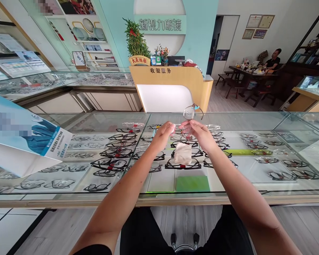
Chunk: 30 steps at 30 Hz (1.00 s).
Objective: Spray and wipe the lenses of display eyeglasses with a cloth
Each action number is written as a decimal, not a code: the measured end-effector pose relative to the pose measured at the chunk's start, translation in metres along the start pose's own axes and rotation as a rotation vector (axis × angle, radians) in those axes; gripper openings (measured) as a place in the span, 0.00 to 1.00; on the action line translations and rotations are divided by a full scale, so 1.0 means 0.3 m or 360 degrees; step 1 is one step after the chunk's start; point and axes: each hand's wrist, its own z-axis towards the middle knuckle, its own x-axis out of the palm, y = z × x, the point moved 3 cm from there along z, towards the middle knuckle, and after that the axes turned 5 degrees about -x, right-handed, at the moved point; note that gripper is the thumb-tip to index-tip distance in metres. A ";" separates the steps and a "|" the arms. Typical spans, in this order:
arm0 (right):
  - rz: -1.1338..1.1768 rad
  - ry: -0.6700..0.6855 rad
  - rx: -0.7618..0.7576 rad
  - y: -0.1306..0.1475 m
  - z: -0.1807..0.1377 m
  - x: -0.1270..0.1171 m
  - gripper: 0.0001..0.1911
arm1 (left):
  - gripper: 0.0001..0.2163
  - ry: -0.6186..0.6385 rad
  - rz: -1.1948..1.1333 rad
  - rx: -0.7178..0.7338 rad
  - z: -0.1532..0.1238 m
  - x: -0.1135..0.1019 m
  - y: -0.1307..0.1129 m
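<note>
A pair of clear-lensed eyeglasses (189,113) is raised above the glass counter, turned on its side with one lens above the other. My right hand (200,134) pinches it near the middle of the frame, and a temple arm curves off to the right. To its left, my left hand (163,134) is closed, thumb on top; whatever its fingers hold is hidden. A crumpled pale cloth (183,153) lies on the counter between my forearms. Beneath the glass, dark-framed display glasses (183,164) sit in rows.
The glass display counter (159,196) spans the front. A folded cardboard sign (50,141) stands on its left, and a green box (192,183) rests inside. Beyond are a wooden cashier desk (164,76) and a potted plant (135,39). A person (273,61) sits at a far table.
</note>
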 end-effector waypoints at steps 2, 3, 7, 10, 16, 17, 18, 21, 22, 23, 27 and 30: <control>-0.0006 -0.0015 -0.0005 0.004 -0.001 -0.005 0.28 | 0.23 -0.0185 0.0024 -0.0042 0.022 -0.056 0.015; -0.0009 -0.0017 -0.0007 0.006 -0.001 -0.008 0.28 | 0.21 -0.0276 0.0058 -0.0087 0.035 -0.088 0.027; -0.0063 -0.0016 -0.0021 0.008 0.000 -0.016 0.28 | 0.10 -0.0561 0.0167 -0.0380 0.084 -0.214 0.095; -0.0102 -0.0028 -0.0031 0.006 0.001 -0.024 0.28 | 0.12 -0.0640 0.0304 -0.0518 0.104 -0.284 0.139; -0.0049 -0.0001 -0.0050 -0.003 0.000 -0.037 0.26 | 0.13 -0.0748 0.0766 -0.0604 0.097 -0.393 0.171; -0.0039 -0.0001 -0.0057 -0.003 0.000 -0.038 0.25 | 0.14 -0.0758 0.0812 -0.0628 0.093 -0.405 0.173; -0.0030 0.0000 -0.0061 -0.002 -0.001 -0.038 0.25 | 0.14 -0.0763 0.0845 -0.0653 0.088 -0.413 0.176; -0.0041 -0.0011 -0.0059 0.001 -0.001 -0.036 0.25 | 0.15 -0.0761 0.0900 -0.0706 0.079 -0.421 0.187; -0.0056 -0.0014 -0.0056 0.001 -0.001 -0.036 0.26 | 0.16 -0.0758 0.0901 -0.0714 0.077 -0.419 0.191; -0.0071 -0.0014 -0.0054 0.002 -0.001 -0.036 0.26 | 0.16 -0.0750 0.0895 -0.0717 0.075 -0.415 0.195; -0.0084 0.0011 -0.0056 0.002 0.000 -0.039 0.25 | 0.15 -0.0708 0.0915 -0.0713 0.078 -0.401 0.206; -0.0066 0.0012 -0.0057 0.001 -0.001 -0.040 0.25 | 0.12 -0.0680 0.1035 -0.0751 0.083 -0.397 0.217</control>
